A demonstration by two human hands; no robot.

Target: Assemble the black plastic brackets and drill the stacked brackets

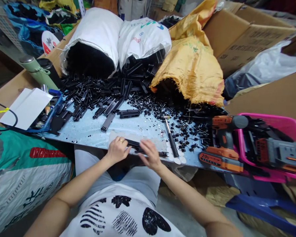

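A long, narrow black part lies on a pale grey board at the front edge of the bench. My left hand is closed on its left end, fingers curled over it. Over the right end of the part hovers or rests my right hand, its fingers and thumb apart; whether it touches is hard to tell. Another dark strip shows just right of that hand. A hammer with a black handle lies to the right of the board. Behind my hands sit more black parts.
White sacks and a yellow sack spill black parts and pins across the blue bench top. An orange cordless drill stands right, beside a pink basket. At left are a blue tray and a green flask.
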